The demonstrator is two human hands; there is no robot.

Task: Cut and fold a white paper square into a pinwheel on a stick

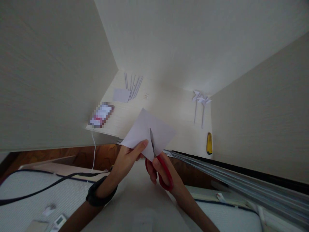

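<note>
A square sheet of white paper (141, 127) is held up over the near edge of the white shelf, one corner toward me. My left hand (131, 154) pinches it near its lower left side, thumb on top and fingers underneath. My right hand (158, 167) has its fingers through the red handles of a pair of scissors (166, 175). The scissors' upper blade lies over the paper, pointing from the near corner toward the middle; the lower blade is hidden beneath the sheet. A dark band (98, 193) is around my left wrist.
On the shelf (169, 103) are several thin sticks (135, 87), a stack of paper (120, 95), tiny pieces (146, 95), paper pinwheels on sticks (201, 100) and a yellow-and-black cutter (209, 143). A phone (101, 115) with a white cable (94, 148) is at left. Walls enclose the shelf.
</note>
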